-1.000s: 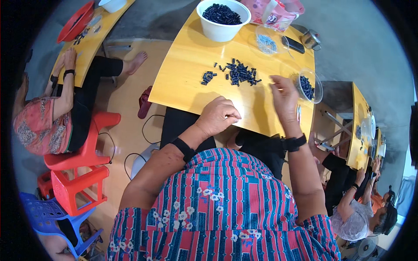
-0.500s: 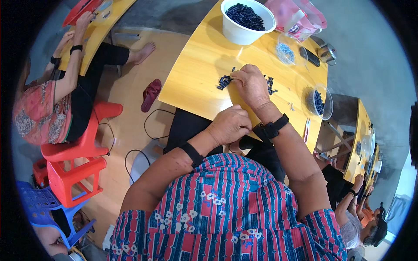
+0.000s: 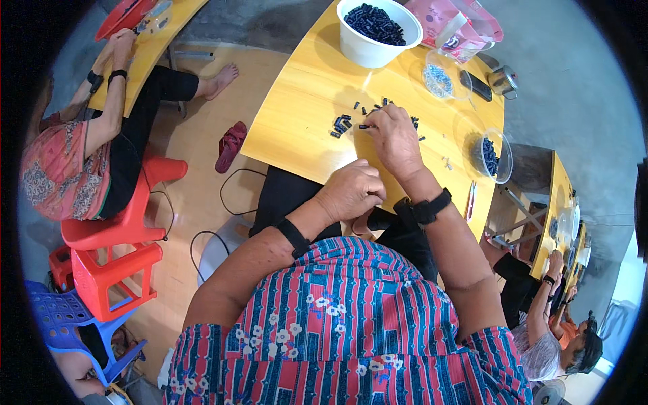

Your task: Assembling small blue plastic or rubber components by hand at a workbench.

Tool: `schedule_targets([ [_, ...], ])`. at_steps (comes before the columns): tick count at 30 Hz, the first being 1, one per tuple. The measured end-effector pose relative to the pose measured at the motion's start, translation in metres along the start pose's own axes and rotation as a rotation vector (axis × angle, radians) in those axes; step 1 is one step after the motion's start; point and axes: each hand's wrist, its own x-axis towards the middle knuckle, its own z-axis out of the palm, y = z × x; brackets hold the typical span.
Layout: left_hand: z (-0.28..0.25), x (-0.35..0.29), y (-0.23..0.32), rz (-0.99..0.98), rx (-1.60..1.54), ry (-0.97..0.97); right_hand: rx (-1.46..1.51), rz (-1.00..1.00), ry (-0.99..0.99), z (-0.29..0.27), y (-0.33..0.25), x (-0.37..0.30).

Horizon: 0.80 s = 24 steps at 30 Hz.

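Note:
My right hand (image 3: 397,140) is over the yellow table, its fingertips pinched on a small black cylindrical piece (image 3: 364,127). Just left of it lies a loose cluster of like black pieces (image 3: 341,125). More of them are scattered beyond and beside the hand, partly covered by it. My left hand (image 3: 352,192) is closed at the near table edge, fingers curled in; whatever is between them is hidden.
A white tub (image 3: 374,57) full of black pieces stands at the far side. To the right are a clear tub of blue-white bits (image 3: 439,81), a black phone-like object (image 3: 476,86), a metal cup (image 3: 503,82), a clear tub of black pieces (image 3: 491,157) and scissors (image 3: 471,201).
The black pieces left of my right hand lie more spread out, with several now apart beyond the cluster. My right hand has shifted slightly nearer; my left hand stays closed at the edge.

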Motion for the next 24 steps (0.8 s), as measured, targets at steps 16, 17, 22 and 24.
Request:
schedule_targets([
  [16, -0.005, 0.004, 0.016, -0.394, -0.349, 0.129, 0.235, 0.07, -0.008, -0.06, -0.015, -0.084],
  [17, -0.004, 0.003, 0.016, -0.394, -0.346, 0.121, 0.19, 0.061, -0.005, -0.061, -0.018, -0.086],
  [22, -0.006, -0.001, 0.024, -0.403, -0.28, 0.001, 0.093, -0.014, -0.061, -0.061, -0.024, -0.092],
  [24, -0.007, -0.001, 0.027, -0.4, -0.29, -0.002, 0.082, -0.018, -0.071, -0.061, -0.026, -0.094],
])
